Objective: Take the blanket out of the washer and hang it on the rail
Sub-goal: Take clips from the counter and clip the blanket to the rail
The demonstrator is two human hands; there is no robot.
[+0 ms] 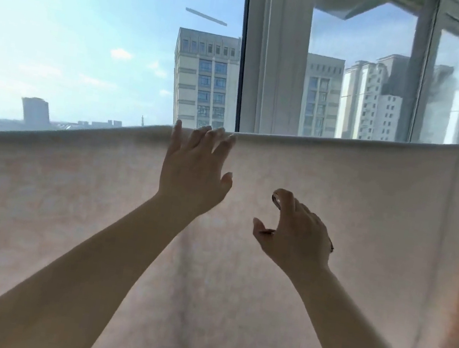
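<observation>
Window glass (92, 49) backs the draped blanket (66, 224). Left hand (193, 168) is spread flat, apparently smoothing its top fold; right hand (293, 234) hovers loosely curled, holding nothing.

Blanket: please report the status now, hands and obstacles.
Left hand open, fingertips at top fold. Right hand loosely curled, holding nothing. Blanket draped, spread flat before window. Nothing in the way.

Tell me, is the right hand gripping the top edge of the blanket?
No, the right hand hangs loosely curled in front of the blanket, well below its top edge, holding nothing.
</observation>
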